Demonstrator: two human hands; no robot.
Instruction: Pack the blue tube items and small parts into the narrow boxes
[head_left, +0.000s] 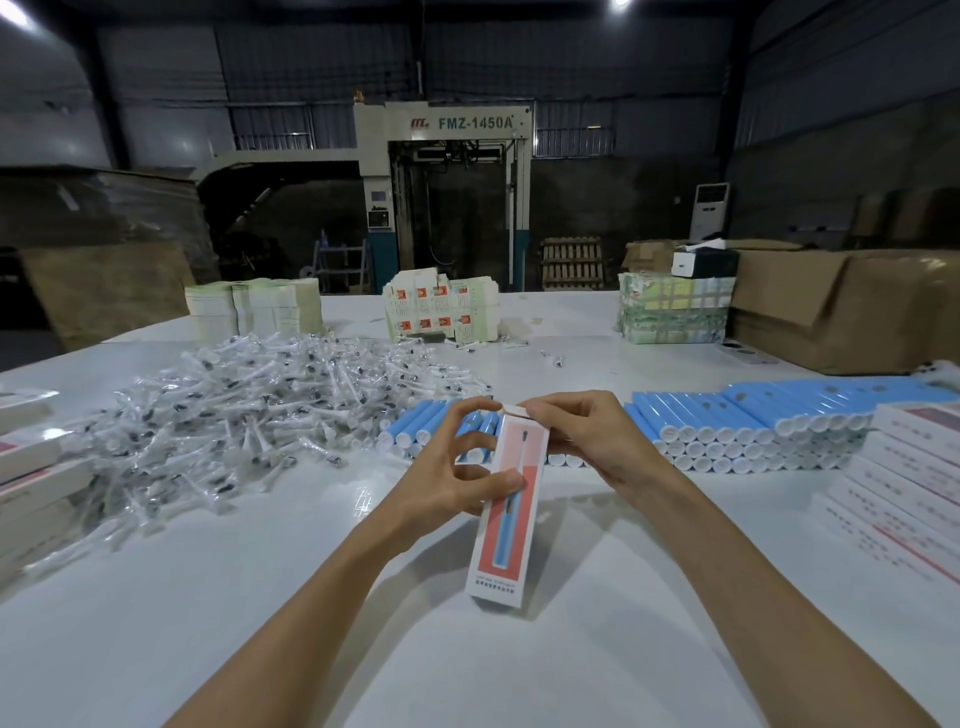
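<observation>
the narrow box (506, 514) is at frame centre, tilted, with the left grip (457, 467) curled round its middle and the right grip (587, 441) pinching the top flap. pushed askew, the flap would likely crease, or the box could twist loose. blue tubes (727, 426) crowd just behind the knuckles and wrapped brush heads (249, 410) are heaped at left. the bare surface (260, 597) in the lower frame leaves room.

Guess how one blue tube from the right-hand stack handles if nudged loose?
Likely rolls: the blue tubes are round cylinders lying sideways on a smooth white table. Probably stiff, since the stack stays neat without sagging. Their glossy surface may be somewhat slippery.
</observation>
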